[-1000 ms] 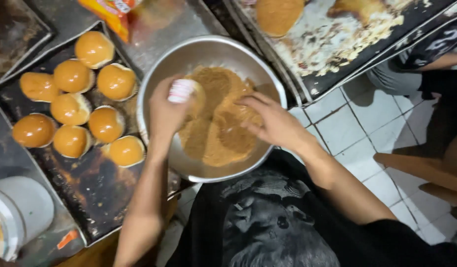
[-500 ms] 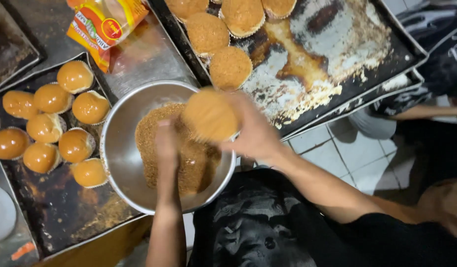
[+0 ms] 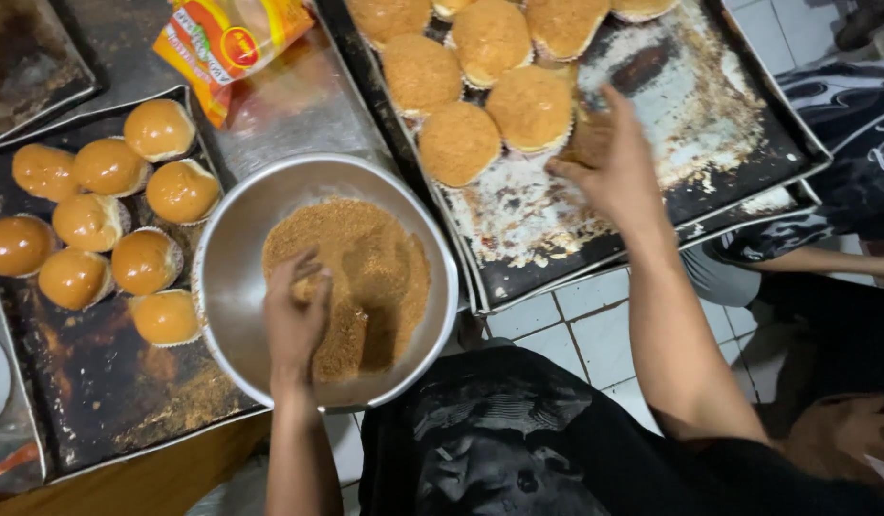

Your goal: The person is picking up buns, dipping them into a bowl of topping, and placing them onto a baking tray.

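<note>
We rest our left hand point(image 3: 294, 311), fingers curled, in the crumbs point(image 3: 361, 272) inside the steel bowl point(image 3: 237, 248); our right hand point(image 3: 609, 162) pinches a crumb-coated bun point(image 3: 587, 139) over the baking tray point(image 3: 738, 124).

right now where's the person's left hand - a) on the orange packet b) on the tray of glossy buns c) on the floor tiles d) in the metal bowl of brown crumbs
d: the left hand rests inside the metal bowl, fingers in the brown crumbs, while the right hand is over the other tray.
</note>
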